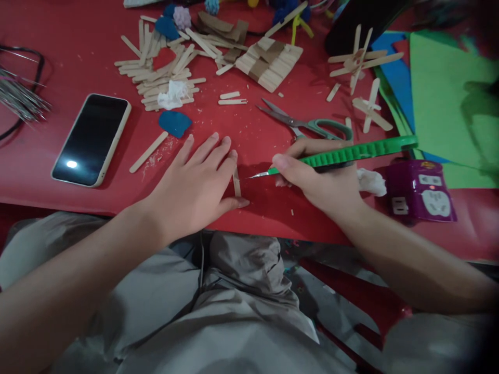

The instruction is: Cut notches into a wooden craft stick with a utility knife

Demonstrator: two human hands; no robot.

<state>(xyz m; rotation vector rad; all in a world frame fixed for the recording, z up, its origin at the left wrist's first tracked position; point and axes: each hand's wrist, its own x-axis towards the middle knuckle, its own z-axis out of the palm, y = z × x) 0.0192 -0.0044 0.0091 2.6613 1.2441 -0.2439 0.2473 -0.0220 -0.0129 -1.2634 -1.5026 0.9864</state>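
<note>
My left hand (191, 192) lies flat on the red table, fingers stretched out. A short piece of craft stick (236, 183) lies beside it, with the index fingertip at its far end and the thumb at its near end. In my right hand (315, 176) is a green utility knife (351, 153), gripped with its blade out. The blade tip points left, close to the stick piece; whether they touch I cannot tell. Scissors (290, 120) with grey-green handles lie just beyond my right hand. A whole craft stick (148, 152) and a blue scrap (175, 124) are left of my fingers.
A phone (91, 140) lies at left, near metal wires (21, 93). Craft sticks (167, 72) are heaped at the back, beside a bundled stack (268, 65). Joined sticks (360, 59), green sheets (452, 104) and a purple power socket (421, 189) occupy the right.
</note>
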